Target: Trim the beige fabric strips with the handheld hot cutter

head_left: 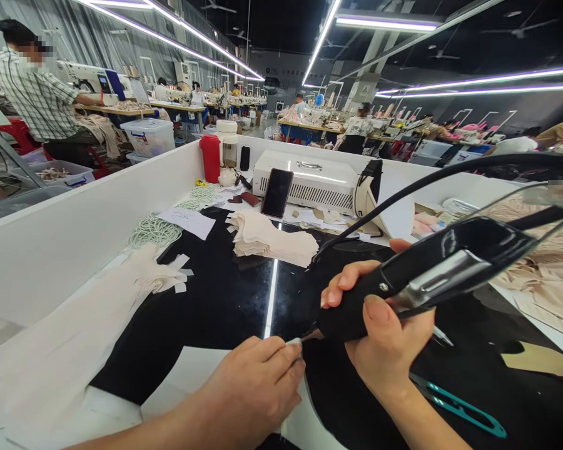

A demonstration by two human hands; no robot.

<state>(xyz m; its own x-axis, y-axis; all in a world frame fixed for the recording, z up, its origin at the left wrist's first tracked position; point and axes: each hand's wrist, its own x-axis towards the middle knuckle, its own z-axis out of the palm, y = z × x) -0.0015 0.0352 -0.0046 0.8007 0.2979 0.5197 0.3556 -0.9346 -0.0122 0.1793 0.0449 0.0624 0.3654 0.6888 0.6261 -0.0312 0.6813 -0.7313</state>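
Observation:
My right hand (380, 325) is wrapped round a black handheld tool (431, 269) with a metal lever and a black cable; its thin tip (312, 335) points left. My left hand (256, 387) lies low on the black tabletop (216, 306), fingers pinched on a small pale piece (294, 342) right at the tool's tip. A pile of cream fabric pieces (267, 240) lies farther back on the table.
White walls (75, 225) box in the table. A white machine box (309, 181), a phone (276, 192), a red bottle (211, 157) and green cord (154, 231) stand at the back. Teal snips (455, 406) lie near my right wrist. A person in a checked shirt (37, 94) sits at far left.

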